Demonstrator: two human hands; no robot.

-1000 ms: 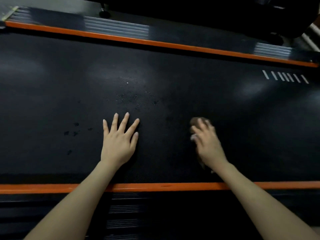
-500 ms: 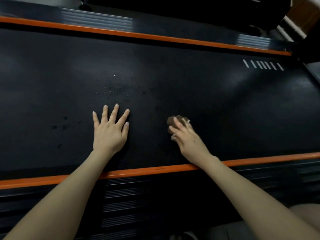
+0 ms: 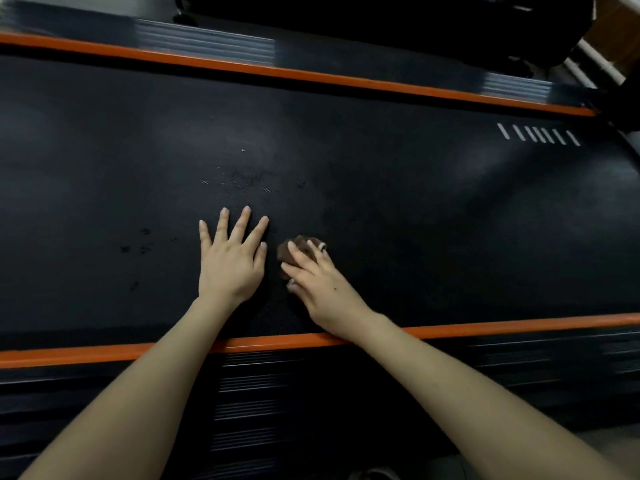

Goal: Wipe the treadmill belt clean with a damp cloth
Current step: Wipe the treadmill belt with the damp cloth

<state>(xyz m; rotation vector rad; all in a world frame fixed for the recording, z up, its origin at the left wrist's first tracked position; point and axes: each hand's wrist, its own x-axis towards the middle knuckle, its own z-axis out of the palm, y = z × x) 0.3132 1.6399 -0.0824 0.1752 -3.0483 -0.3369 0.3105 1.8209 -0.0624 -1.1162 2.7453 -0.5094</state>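
1. The left hand (image 3: 232, 265) lies flat, palm down, fingers spread, arm stretched forward.
2. The right hand (image 3: 322, 289) sits just beside it, fingers extended over a brown cloth (image 3: 294, 247), forearm angled inward.

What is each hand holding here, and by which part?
Right hand presses the cloth onto the belt, fingers spread over its top. Left hand lies flat on the belt, holding nothing.

I see only a brown bit of cloth (image 3: 293, 250); rest hidden under right hand (image 3: 323, 292). Belt (image 3: 433, 220) runs off frame L & R. Specks (image 3: 249, 178) too small to ID.
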